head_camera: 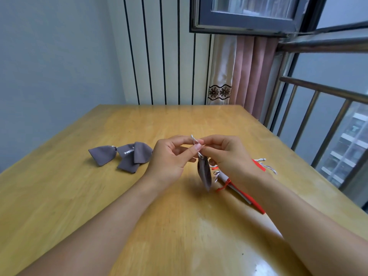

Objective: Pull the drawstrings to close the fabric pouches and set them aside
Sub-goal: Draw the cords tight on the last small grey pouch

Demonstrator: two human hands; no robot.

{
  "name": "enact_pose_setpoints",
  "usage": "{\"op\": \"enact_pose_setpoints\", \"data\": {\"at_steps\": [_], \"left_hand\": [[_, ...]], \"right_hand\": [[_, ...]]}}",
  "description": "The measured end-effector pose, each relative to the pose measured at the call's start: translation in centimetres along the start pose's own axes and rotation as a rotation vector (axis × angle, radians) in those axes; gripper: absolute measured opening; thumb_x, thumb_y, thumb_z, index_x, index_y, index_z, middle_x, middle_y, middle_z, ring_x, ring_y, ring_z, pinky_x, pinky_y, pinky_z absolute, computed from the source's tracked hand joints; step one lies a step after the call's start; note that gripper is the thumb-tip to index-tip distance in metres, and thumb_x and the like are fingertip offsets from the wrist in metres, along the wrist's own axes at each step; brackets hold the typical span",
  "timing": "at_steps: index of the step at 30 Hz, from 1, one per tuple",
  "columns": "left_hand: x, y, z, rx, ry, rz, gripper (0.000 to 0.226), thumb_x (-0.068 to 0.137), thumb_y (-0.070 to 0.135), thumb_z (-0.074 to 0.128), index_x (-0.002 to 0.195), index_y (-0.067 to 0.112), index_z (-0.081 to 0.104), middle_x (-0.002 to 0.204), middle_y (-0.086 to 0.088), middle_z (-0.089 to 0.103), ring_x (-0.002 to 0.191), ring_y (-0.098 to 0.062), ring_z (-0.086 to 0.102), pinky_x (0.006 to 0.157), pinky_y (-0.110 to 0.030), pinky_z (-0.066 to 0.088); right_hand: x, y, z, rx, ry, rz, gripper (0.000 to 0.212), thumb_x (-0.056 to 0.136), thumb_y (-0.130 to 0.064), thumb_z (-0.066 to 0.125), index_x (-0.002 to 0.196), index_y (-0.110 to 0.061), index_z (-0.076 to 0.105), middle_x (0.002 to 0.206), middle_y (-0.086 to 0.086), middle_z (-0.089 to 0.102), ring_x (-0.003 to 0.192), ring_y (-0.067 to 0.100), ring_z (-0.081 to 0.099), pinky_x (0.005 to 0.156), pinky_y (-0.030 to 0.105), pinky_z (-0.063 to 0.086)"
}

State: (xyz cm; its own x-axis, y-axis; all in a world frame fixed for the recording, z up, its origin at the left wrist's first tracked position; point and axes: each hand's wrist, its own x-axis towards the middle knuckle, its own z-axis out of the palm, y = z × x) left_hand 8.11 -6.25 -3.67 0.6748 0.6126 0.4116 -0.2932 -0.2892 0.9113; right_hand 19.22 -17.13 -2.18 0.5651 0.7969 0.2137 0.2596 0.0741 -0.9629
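Pinching white drawstring (196, 142) between thumb and fingers of left hand (171, 154) and right hand (225, 154), both raised above centre of wooden table (79, 196). Grey pouch (204, 173) hanging from cord just below fingertips, clear of tabletop. Three closed grey pouches (123, 155) lying together at left, partly overlapping. Red and white pouches (241, 191) stacked at right, largely hidden under right forearm. No legible writing or labels anywhere.

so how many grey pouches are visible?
4. Three closed ones lie on the table at left: and. One hangs from both hands. More may hide under the right forearm.
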Motion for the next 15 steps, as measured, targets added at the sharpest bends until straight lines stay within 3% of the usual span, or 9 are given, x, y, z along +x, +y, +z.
{"op": "enact_pose_setpoints", "data": {"at_steps": [3, 6, 11, 15], "left_hand": [[0.06, -0.09, -0.05, -0.023, 0.022, -0.003, 0.012, 0.089, 0.002, 0.066, 0.088, 0.012, 0.072, 0.082, 0.005, 0.074, 0.067, -0.008, 0.067, 0.064, -0.022, 0.055], [-0.06, -0.01, -0.09, -0.057, 0.029, -0.001, 0.013, 0.09, 0.0, 0.063, 0.089, 0.011, 0.071, 0.08, 0.005, 0.074, 0.068, -0.01, 0.069, 0.064, -0.023, 0.056], [-0.09, 0.24, -0.1, -0.059, 0.045, -0.001, 0.012, 0.09, 0.006, 0.065, 0.099, 0.0, 0.071, 0.081, -0.001, 0.073, 0.07, -0.014, 0.07, 0.066, -0.025, 0.057], [-0.26, 0.52, 0.21, -0.094, 0.1, -0.068, 0.011, 0.089, 0.018, 0.066, 0.091, 0.009, 0.073, 0.072, -0.002, 0.068, 0.066, -0.012, 0.068, 0.063, -0.022, 0.055]], "right_hand": [[0.05, -0.04, 0.02, 0.327, -0.003, 0.116, 0.016, 0.088, 0.002, 0.067, 0.101, -0.003, 0.074, 0.089, 0.011, 0.076, 0.079, 0.018, 0.069, 0.072, 0.026, 0.055], [0.17, -0.13, 0.02, 0.544, -0.034, 0.212, 0.025, 0.087, 0.005, 0.064, 0.112, 0.003, 0.069, 0.096, 0.01, 0.076, 0.074, 0.013, 0.068, 0.065, 0.02, 0.055], [0.24, 0.18, 0.1, 0.612, -0.037, 0.244, 0.029, 0.086, -0.003, 0.069, 0.114, 0.004, 0.067, 0.101, 0.013, 0.074, 0.074, 0.013, 0.067, 0.067, 0.02, 0.056], [0.05, 0.14, 0.2, 0.616, 0.002, 0.261, 0.02, 0.084, 0.0, 0.071, 0.103, -0.006, 0.069, 0.089, 0.006, 0.075, 0.068, 0.011, 0.068, 0.065, 0.022, 0.056]]}}
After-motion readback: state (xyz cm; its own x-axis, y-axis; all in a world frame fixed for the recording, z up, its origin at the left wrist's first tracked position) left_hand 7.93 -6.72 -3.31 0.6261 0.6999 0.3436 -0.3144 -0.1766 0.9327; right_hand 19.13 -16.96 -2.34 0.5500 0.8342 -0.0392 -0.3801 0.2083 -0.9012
